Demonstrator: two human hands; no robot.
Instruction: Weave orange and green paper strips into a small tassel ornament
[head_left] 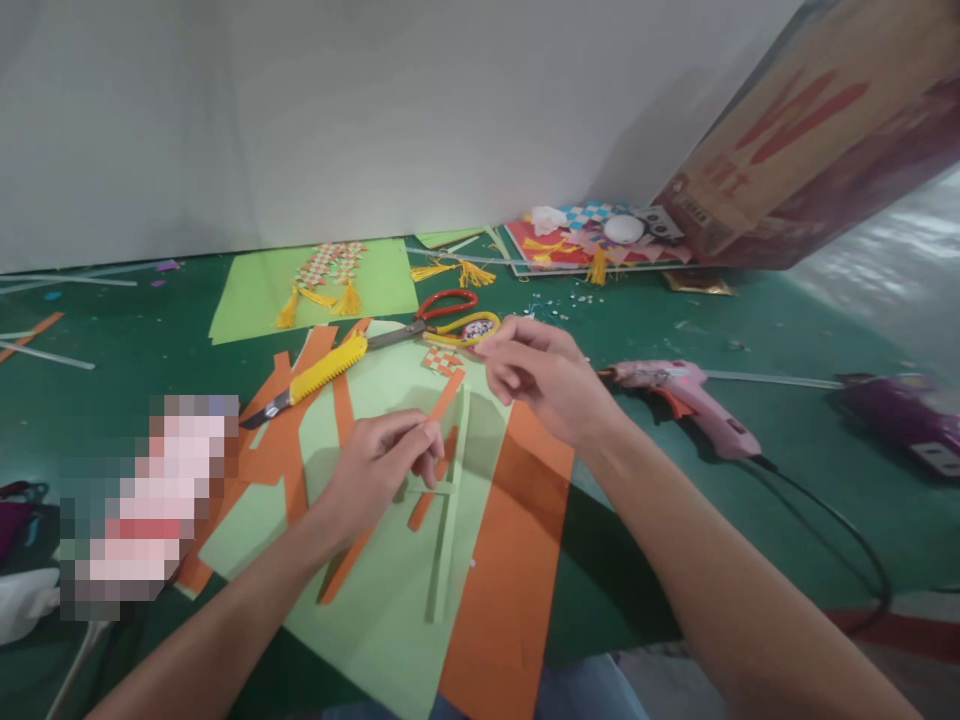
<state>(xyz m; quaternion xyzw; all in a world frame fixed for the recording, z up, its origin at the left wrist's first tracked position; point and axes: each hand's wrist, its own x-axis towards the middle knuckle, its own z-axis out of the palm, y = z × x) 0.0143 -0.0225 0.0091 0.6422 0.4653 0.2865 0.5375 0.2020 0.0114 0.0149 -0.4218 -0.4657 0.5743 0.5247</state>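
My left hand point(397, 455) is closed, its thumb and fingers pinching an orange paper strip point(448, 394). Beneath it, a long green paper strip point(450, 540) and a short orange piece lie over the light green sheet point(375, 650). My right hand point(536, 375) is pinched shut beside the yellow-and-red scissors handles point(480, 326); whatever is between its fingertips, if anything, is too small to make out. A small orange-and-white woven piece point(442, 360) rests between the two hands. Left of the scissors lies a yellow utility knife point(328, 368) with its blade toward the left.
A pink glue gun point(686, 400) lies to the right, its cord running toward the front edge. Woven bookmarks with yellow tassels point(330, 275) rest on a green sheet at the back. A cardboard box point(810, 130) stands back right; a pixelated object point(161, 490) is at left.
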